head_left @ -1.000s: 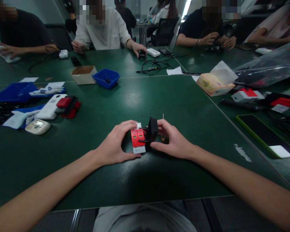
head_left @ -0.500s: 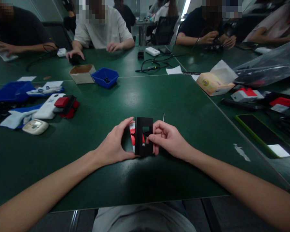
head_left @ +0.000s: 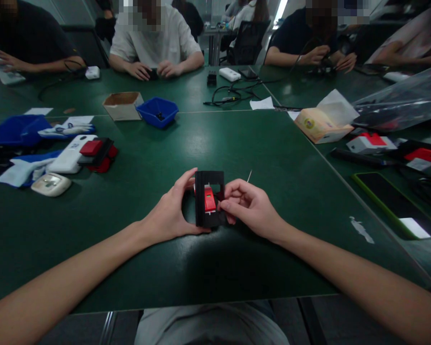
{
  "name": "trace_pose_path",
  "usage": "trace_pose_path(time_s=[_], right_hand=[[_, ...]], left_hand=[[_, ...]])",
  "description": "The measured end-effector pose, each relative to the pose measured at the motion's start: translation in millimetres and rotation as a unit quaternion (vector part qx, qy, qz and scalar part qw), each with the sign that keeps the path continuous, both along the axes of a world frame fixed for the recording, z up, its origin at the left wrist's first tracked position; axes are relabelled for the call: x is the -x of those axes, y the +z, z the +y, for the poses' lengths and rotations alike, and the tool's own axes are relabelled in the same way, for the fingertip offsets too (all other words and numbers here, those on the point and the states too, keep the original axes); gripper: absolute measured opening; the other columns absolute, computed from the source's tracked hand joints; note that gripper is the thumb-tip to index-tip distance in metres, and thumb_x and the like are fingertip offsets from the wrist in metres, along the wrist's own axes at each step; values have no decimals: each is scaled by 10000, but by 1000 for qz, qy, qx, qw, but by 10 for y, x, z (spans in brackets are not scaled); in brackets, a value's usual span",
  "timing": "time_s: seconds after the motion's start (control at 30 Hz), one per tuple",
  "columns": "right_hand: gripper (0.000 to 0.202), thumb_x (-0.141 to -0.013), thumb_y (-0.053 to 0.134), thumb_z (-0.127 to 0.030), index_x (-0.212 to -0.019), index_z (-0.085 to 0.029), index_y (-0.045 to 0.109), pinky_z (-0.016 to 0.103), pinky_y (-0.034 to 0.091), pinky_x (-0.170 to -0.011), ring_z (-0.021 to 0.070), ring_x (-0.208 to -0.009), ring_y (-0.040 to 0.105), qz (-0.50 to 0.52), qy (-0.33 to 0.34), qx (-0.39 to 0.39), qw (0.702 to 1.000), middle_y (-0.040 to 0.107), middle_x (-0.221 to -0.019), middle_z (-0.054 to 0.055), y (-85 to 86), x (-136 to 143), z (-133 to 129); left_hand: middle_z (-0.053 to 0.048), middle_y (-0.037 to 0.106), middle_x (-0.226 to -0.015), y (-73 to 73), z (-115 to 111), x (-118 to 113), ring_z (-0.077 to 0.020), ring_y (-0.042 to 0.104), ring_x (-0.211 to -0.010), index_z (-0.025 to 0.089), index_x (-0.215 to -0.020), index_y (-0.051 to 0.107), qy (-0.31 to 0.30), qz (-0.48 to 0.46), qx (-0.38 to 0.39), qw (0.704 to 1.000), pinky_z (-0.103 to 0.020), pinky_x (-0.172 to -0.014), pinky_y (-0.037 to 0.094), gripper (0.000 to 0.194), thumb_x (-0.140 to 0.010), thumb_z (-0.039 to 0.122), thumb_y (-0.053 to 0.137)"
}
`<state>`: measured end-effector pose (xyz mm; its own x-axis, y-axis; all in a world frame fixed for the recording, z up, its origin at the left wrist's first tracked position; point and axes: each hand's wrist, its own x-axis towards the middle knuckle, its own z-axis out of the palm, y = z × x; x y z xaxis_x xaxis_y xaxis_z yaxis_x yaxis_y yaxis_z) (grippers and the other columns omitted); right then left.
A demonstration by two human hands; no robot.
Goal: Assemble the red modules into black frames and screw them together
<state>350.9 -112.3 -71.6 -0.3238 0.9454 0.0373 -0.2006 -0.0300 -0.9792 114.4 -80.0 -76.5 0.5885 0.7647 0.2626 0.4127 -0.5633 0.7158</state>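
Observation:
A black frame-like piece (head_left: 200, 201) with a square opening stands between my hands, low over the green table. Through the opening shows a red and white part (head_left: 209, 199). My left hand (head_left: 173, 206) grips the frame from the left, thumb at its bottom edge and fingers at the top. My right hand (head_left: 249, 203) pinches at the frame's right edge; what lies between its fingertips is partly hidden. A thin pale stick (head_left: 250, 176) pokes up from behind my right hand.
Left on the green table (head_left: 215, 268) are gloves, a white box (head_left: 72, 154), red-black parts (head_left: 98, 154) and a white oval device (head_left: 51, 184). Ahead stand a blue tray (head_left: 158, 112) and a cardboard box (head_left: 122, 106). Rightward lie tissues (head_left: 323, 125) and a green-edged phone-like slab (head_left: 391, 201). People sit opposite.
The black frame has turned and shifted slightly left and up, and more of the red part shows through its opening. The stick leans further right. Across the table, a person's hands have come together.

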Motion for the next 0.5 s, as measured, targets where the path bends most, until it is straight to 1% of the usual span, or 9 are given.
trace_pose_path(time_s=[0.1,0.2,0.3,0.43,0.5], right_hand=[[370,-812,837,-419,-923,-192,567,170,463,-469,57,-497,578,3,-2,2,1000,616,-706,-51,25,20,-6],[354,-820,824,-425,-916,-187,581,169,471,-470,56,-498,571,-11,-2,3,1000,607,-691,-51,31,30,-5],[326,-850,785,-431,-941,-183,595,174,489,-477,61,-503,578,-31,-1,4,1000,612,-687,-49,13,25,4],[344,-854,775,-454,-966,-187,589,190,517,-486,76,-505,608,-42,5,8,999,632,-691,-49,-8,24,15],[358,-854,774,-469,-973,-190,583,195,524,-480,84,-499,622,-41,5,11,999,644,-695,-47,-8,29,15]], left_hand=[[-200,562,-1459,6,-7,-3,-392,612,-1315,267,-1628,142,12,12,8,1000,-546,-1095,504,1299,-626,473,943],[-199,564,-1452,-4,-14,1,-396,613,-1309,253,-1643,92,22,18,15,999,-548,-1093,500,1341,-628,477,939],[-215,539,-1470,-14,-11,6,-400,602,-1317,242,-1651,54,17,15,16,1000,-557,-1104,485,1388,-615,506,939],[-223,525,-1476,-1,-1,4,-418,604,-1297,235,-1645,122,19,45,16,999,-564,-1079,501,1367,-594,560,934],[-214,509,-1496,9,6,6,-422,595,-1303,242,-1638,161,17,66,-2,998,-563,-1078,502,1336,-598,581,927]])
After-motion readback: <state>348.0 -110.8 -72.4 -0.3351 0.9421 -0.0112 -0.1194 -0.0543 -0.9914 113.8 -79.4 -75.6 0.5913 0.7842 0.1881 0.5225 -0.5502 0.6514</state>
